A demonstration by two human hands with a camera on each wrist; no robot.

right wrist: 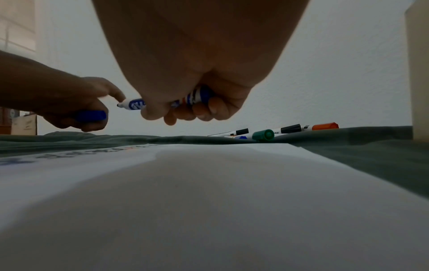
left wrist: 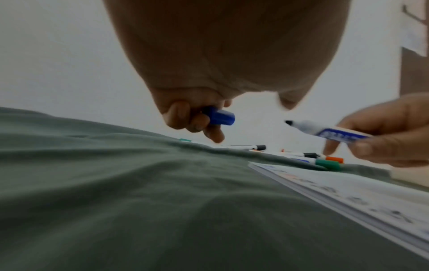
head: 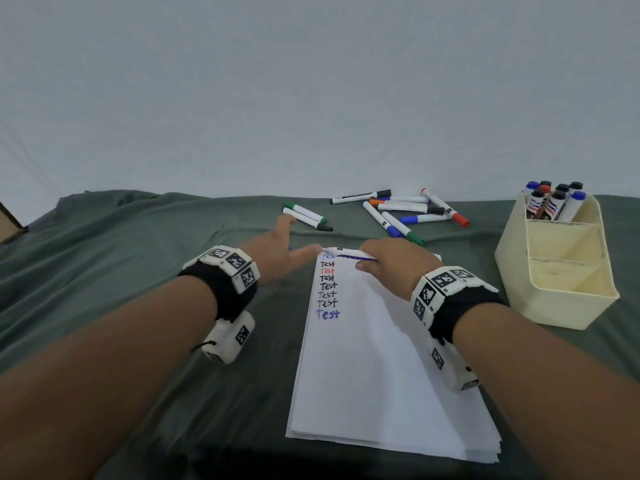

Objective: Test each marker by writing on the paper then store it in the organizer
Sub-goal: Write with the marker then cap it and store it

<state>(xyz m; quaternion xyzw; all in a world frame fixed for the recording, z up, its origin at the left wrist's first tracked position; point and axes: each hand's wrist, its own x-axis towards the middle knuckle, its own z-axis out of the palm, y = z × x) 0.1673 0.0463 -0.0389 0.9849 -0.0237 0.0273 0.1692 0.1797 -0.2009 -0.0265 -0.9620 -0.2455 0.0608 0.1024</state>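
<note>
A stack of white paper [head: 374,358] is laid on a green cloth [head: 121,265], and "Test" is read in a column at its far left, several times in black, once in red, the lowest in blue; the top line is partly hidden. At the paper's far edge, at about 12 o'clock, an uncapped blue marker [left wrist: 329,131] is held level in the right hand [head: 394,263], fingers and thumb curled round the barrel, its dark tip pointing left. Its label is printed in blue but cannot be read. Just beside it, at 11 o'clock, the blue cap [left wrist: 220,116] is gripped in the curled fingers of the left hand [head: 277,247], cap and tip apart. The marker is judged light, stiff and smooth, best taken mid-barrel, clear of the wet tip. Farther off, at 12 to 1 o'clock, loose markers [head: 398,211] are scattered. At 2 o'clock, stored markers [head: 554,199] are stood in the far compartment of a cream plastic organizer [head: 554,299].
</note>
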